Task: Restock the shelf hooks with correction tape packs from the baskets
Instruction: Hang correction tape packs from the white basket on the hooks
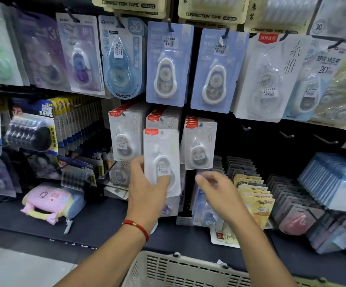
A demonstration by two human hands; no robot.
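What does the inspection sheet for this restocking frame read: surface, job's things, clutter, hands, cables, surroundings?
Surface: dark shelf ledge below a hook wall.
Job's things: white correction tape pack held up before three hooks of matching packs; bare hooks to the right; pale slotted basket at the bottom edge.
Clutter: pink pouch lying on the ledge; loose packs stacked at right.
Hands: left hand holds the pack, thumb on its blister; right hand free, fingers loosely curled, blurred.
Cables: nothing seen.
Surroundings: blue carded packs on upper hooks.
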